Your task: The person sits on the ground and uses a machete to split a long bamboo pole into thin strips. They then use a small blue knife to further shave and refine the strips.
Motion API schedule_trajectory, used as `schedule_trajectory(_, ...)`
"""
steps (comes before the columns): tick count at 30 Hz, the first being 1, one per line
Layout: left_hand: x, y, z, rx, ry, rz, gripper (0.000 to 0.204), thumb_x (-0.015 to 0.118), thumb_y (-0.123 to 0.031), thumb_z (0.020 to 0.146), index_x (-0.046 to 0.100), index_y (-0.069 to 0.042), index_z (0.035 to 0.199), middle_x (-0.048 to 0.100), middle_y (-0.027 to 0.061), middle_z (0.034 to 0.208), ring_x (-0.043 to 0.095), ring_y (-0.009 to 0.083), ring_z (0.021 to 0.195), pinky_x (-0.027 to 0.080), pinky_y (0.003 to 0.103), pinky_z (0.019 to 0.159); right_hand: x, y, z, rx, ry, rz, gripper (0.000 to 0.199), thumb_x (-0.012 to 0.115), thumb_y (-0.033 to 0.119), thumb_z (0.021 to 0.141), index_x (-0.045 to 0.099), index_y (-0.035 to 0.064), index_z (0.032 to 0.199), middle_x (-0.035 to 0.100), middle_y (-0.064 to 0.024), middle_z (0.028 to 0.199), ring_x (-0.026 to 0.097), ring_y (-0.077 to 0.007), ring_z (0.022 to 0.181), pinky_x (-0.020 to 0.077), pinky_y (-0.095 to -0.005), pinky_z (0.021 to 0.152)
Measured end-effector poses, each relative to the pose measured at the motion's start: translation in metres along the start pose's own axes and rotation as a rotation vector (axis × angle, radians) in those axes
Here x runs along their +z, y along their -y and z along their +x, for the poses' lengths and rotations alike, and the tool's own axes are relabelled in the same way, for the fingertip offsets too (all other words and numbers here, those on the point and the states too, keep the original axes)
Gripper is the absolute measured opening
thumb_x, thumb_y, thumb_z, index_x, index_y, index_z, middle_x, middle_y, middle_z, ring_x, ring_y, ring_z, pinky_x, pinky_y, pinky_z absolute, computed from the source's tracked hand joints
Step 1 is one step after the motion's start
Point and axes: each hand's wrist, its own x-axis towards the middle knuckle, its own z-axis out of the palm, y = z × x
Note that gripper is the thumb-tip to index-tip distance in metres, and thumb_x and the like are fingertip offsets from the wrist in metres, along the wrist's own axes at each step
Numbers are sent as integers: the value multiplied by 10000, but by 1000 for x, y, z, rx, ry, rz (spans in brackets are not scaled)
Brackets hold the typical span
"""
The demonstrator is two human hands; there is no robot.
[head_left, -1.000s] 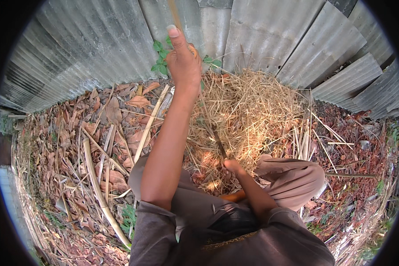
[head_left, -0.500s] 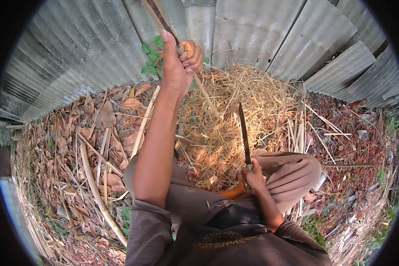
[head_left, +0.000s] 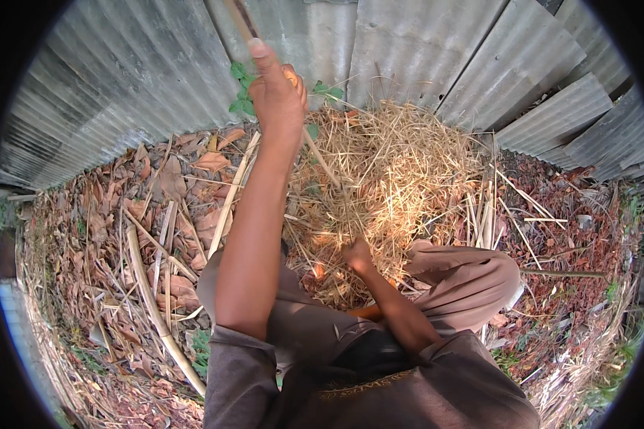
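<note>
Two hands were at work, one low and one far out. Nearest the camera sat the person's brown shirt (head_left: 379,386) and bent knees in brown trousers (head_left: 465,279), with something orange (head_left: 365,312) peeking out just beside the right forearm. The right hand (head_left: 356,254) was closed in a fist close to the lap, down at the near edge of the straw pile (head_left: 393,186); what it gripped could not be made out among the stalks. A thin pale cane (head_left: 320,161) ran up from that spot, slanting to the left across the straw. Farther out, the left hand (head_left: 277,100) was stretched at full arm's length and clamped around the upper part of the same cane, thumb pointing up, with the cane's end carrying on past it toward the top of the view. Dry brown leaves (head_left: 172,179) and loose split canes (head_left: 154,300) lay over the ground to the left. Behind everything stood a corrugated metal fence (head_left: 422,50), a small green plant (head_left: 242,89) at its foot.
</note>
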Motion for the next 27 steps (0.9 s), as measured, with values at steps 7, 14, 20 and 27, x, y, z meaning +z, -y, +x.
schedule_trajectory(7, -12, 32, -3, 23, 199, -49, 700, 251, -831, 790, 238, -172, 553, 196, -43, 456, 196, 92, 396, 184, 259, 397, -76, 61, -28, 325, 429, 845, 63, 462, 47, 859, 434, 44, 803, 400, -23, 520, 341, -138, 341, 339, -321, 355)
schedule_trajectory(14, -14, 42, 4, 46, 188, -8, 707, 254, -838, 782, 223, -172, 544, 197, -46, 460, 203, 87, 407, 181, 259, 403, -137, 165, -86, -557, -154, 701, 339, 499, -42, 826, 377, 15, 1136, 457, 24, 661, 431, -38, 518, 351, -206, 459)
schedule_trajectory(20, 11, 1, -3, 146, 213, 62, 704, 245, -837, 785, 225, -175, 547, 190, -49, 467, 192, 86, 413, 175, 253, 407, 6, -62, -28, -158, -122, -96, 205, 555, 103, 841, 476, -8, 995, 591, -133, 782, 553, -151, 564, 424, -298, 481)
schedule_trajectory(27, -5, -34, -6, 54, 225, -77, 704, 220, -840, 786, 222, -174, 557, 159, -57, 481, 153, 87, 426, 146, 255, 420, -56, -12, -44, 389, 273, 668, 201, 499, 18, 843, 408, 13, 1023, 470, -82, 571, 393, -169, 326, 352, -340, 332)
